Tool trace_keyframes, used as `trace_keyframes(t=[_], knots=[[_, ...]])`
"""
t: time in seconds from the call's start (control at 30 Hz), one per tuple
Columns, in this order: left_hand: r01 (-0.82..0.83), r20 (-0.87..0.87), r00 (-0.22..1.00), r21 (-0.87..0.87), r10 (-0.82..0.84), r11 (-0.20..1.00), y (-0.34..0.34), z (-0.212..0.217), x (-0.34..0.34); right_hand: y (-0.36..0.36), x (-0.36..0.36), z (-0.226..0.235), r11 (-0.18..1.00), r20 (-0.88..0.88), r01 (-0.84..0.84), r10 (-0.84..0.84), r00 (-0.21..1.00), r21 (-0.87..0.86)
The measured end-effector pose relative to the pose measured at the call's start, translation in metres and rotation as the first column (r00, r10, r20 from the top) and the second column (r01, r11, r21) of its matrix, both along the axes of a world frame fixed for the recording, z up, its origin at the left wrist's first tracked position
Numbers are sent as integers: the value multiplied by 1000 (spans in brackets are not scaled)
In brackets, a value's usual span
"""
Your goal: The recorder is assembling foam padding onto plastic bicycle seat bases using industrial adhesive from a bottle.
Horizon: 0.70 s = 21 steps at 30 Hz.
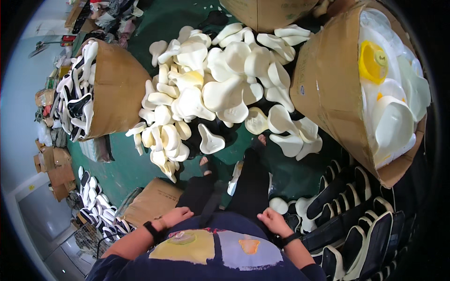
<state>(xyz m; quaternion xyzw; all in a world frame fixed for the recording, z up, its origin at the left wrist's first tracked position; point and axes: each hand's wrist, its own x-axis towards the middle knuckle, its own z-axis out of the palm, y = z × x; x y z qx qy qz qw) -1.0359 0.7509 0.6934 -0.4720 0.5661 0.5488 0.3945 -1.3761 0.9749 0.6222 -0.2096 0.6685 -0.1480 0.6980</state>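
My left hand (pixel 177 217) is loosely closed at my left thigh, just below the dark trouser leg, with nothing visible in it. At my right thigh, my right hand (pixel 274 222) is curled into a loose fist, and nothing shows in it either. Both hands are apart from the large pile of white, saddle-shaped foam pads (pixel 224 96) on the floor in front of my feet. One pad (pixel 211 139) lies separately at the pile's near edge. A flattened brown cardboard piece (pixel 152 203) lies beyond my left hand.
A carton (pixel 117 89) at left holds black-and-white pads. The right carton (pixel 328 79) holds white pieces and a yellow container (pixel 373 62). Rows of black-and-white saddle shapes (pixel 361 234) stand at lower right. More pads (pixel 96 201) lie at left on the green floor (pixel 112 175).
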Motion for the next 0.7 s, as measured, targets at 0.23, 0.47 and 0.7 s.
trace_keyframes(t=[0.23,0.47,0.7], knots=[[-252,147,963,205,225,946,7,11,20,-4,11,-23,803,136,478,-551,823,356],[-328,284,932,397,225,857,-5,-42,48,42,1,-256,920,-223,94,-8,975,379],[-665,612,721,480,325,572,-5,-67,45,33,46,-355,918,-249,33,72,966,394]])
